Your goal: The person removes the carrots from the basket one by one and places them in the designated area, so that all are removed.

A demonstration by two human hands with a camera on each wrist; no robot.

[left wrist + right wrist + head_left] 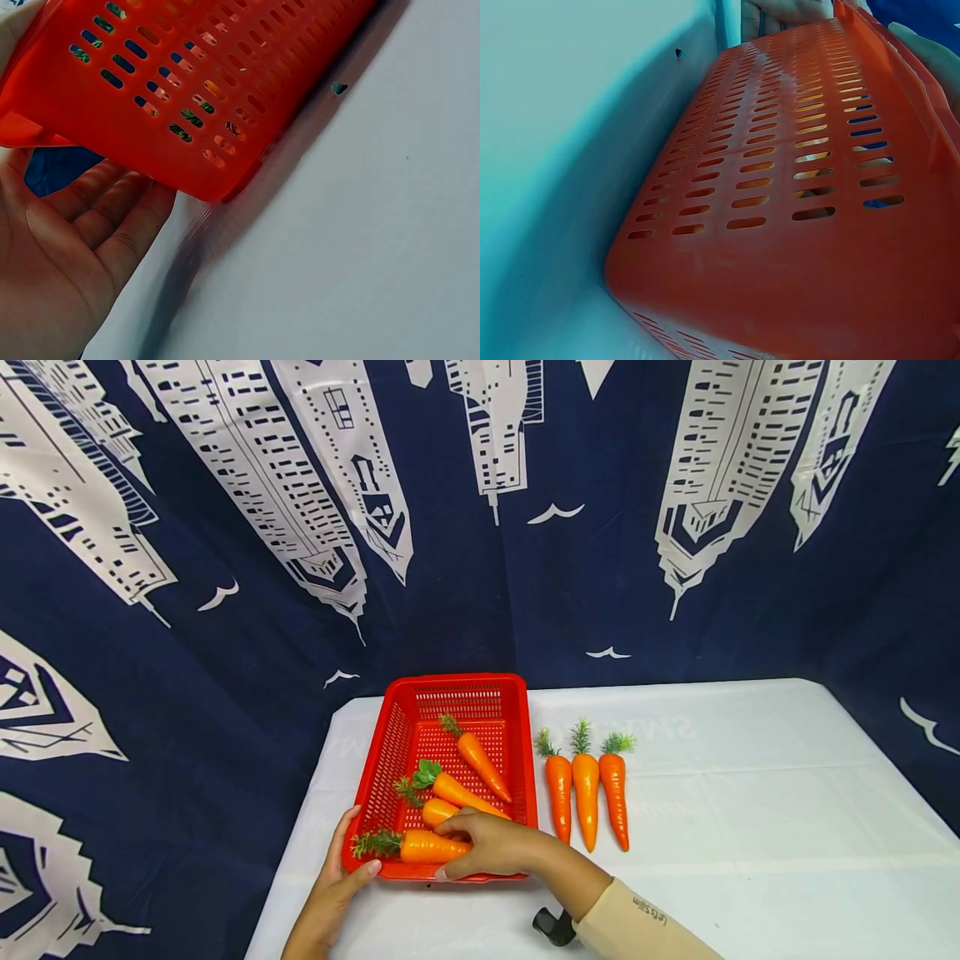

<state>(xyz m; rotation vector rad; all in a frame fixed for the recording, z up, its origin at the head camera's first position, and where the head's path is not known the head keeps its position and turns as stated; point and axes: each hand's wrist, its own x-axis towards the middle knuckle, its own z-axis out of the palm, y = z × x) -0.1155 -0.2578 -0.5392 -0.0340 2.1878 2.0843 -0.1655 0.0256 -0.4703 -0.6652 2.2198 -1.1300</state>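
A red perforated plastic basket (456, 678) stands at the left of the table with several glossy orange carrots inside, their green tops mostly toward the left. My left hand (333, 885) holds its near left corner, thumb on the rim; in the left wrist view the fingers (124, 217) reach under that rim. Over the near side, my right hand (491, 843) grips the front carrot (429, 847), fingers behind it and thumb at the front rim. That hand covers the carrot's tip. Behind it lie a second carrot (438, 812), a third (461, 792) and, farther back, another (483, 766).
Right of the basket, three carrots (586, 793) lie side by side on the white-covered table (750, 810), tops pointing away. A dark blue curtain (585, 585) with white building prints hangs behind. A black fitting (553, 927) shows under my right wrist.
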